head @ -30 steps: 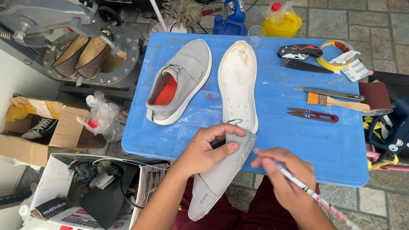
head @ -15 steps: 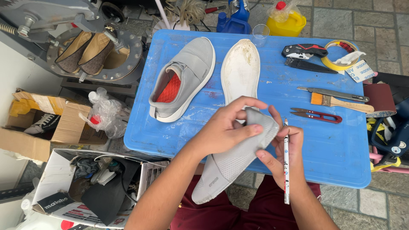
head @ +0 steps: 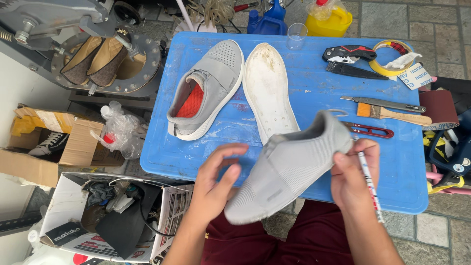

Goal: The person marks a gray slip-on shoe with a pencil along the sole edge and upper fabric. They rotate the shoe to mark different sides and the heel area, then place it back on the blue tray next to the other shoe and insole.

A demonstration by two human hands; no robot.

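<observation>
My right hand grips the heel end of a grey knit shoe upper and also pinches a thin white pen between its fingers. The upper hangs tilted over the front edge of the blue table, toe end low and to the left. Beside that toe end my left hand is spread with nothing in it; touching or just apart I cannot tell. Flat on the table behind lie a detached white sole and a complete grey shoe with an orange lining.
Along the table's right side lie red thread snips, a brush, a long blade, a utility knife, a yellow tape roll and a plastic cup. Open cardboard boxes stand at the left, a shoe press behind them.
The upper has been swung round and lifted to the right. My left hand has let go of it and spread apart; my right hand now grips the heel end with the pen.
</observation>
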